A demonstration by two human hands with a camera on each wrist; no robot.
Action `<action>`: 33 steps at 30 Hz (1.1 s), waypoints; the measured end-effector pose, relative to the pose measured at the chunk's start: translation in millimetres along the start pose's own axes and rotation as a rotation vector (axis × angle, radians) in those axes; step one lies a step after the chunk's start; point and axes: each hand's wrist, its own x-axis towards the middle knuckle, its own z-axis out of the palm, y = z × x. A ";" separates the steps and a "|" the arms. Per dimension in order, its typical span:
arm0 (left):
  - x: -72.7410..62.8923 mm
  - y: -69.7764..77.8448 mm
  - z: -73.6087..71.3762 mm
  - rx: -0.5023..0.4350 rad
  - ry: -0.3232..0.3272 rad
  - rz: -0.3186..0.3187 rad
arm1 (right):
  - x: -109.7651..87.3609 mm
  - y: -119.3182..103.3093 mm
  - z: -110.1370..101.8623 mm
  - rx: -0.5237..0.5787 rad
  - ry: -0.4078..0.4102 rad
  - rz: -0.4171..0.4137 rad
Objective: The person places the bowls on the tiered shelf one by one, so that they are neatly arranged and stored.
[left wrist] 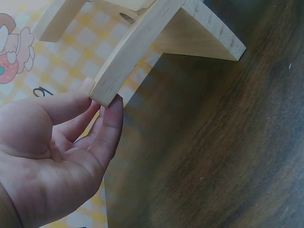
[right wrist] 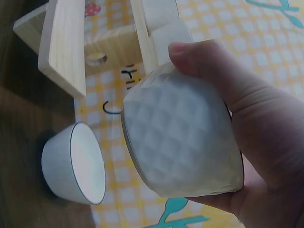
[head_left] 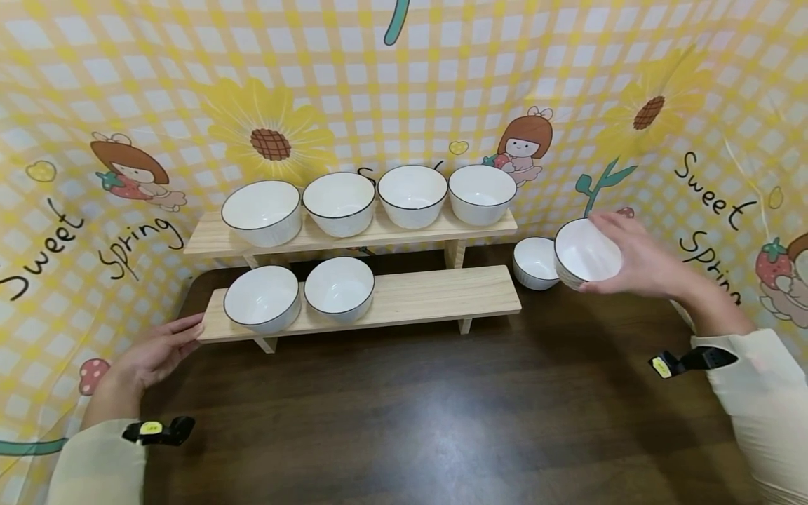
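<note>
At the right, my right hand [head_left: 647, 263] grips a white bowl [head_left: 587, 256] with a dark rim, fingers and thumb on opposite sides. The right wrist view shows the quilted outer surface of this held bowl [right wrist: 178, 130]. Just left of it, another white bowl [head_left: 535, 259] stands upright on the brown table. My left hand [head_left: 154, 356] pinches the left end of the low wooden shelf [head_left: 442, 294]; the left wrist view shows thumb and fingertips at the board's corner [left wrist: 107, 92]. Two white bowls, one of them at the far left [head_left: 261, 298], sit on this shelf's left half.
Behind stands a higher wooden shelf [head_left: 328, 242] bearing a row of several white bowls, the rightmost [head_left: 482, 200] near its end. Dark brown tabletop [head_left: 391, 414] spreads in front. Yellow checked cloth [head_left: 404, 98] hangs behind and on both sides.
</note>
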 end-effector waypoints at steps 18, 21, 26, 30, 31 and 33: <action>1.0 -2.1 -2.9 0.015 0.004 -0.005 | 7.7 -37.6 20.3 0.030 -0.032 -0.135; 0.6 -2.5 -3.1 0.016 0.007 -0.006 | 10.7 -42.0 25.4 0.030 -0.021 -0.185; 0.9 -3.1 -3.9 0.015 -0.003 0.010 | 16.0 -50.0 34.4 0.034 -0.012 -0.246; 0.9 -3.2 -4.3 0.012 -0.004 0.012 | 20.6 -57.4 40.1 0.046 -0.031 -0.271; 0.9 -3.1 -4.4 0.011 -0.004 0.010 | 21.8 -59.1 41.3 0.049 -0.036 -0.274; 0.7 -2.9 -4.5 0.009 0.001 0.006 | 24.0 -62.5 43.6 0.053 -0.051 -0.276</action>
